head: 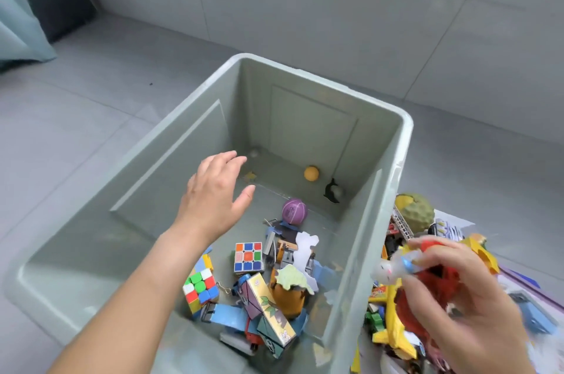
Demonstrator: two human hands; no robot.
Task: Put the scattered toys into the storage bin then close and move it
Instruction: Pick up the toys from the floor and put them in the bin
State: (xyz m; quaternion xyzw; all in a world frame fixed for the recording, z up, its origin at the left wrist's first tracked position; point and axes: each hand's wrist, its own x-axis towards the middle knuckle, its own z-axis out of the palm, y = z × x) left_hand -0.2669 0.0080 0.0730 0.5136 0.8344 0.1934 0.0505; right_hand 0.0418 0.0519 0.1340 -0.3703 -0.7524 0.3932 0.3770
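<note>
Head view. Grey-green storage bin (305,123) stands open on the tiled floor (91,129), near the wall.

Left hand (216,190) hovers inside the bin above its left wall. Fingers are straight and spread, and it holds nothing.

Right hand (457,291) is outside the bin's right rim. Its fingers are curled round a small white, red and blue toy figure (406,264), which is too blurred to make out further.

Bin contents:
- Near end: two colour puzzle cubes (248,257), a printed carton (270,306) and mixed paper and plastic pieces.
- Mid-floor: purple ball (294,211).
- Against the far wall: orange ball (311,173).
- Far right corner: dark dolphin-shaped figure (334,190).

A pile of loose toys (393,321) lies on the floor just beside the bin's right wall. A green spiky ball (415,210) sits at its far end.
</note>
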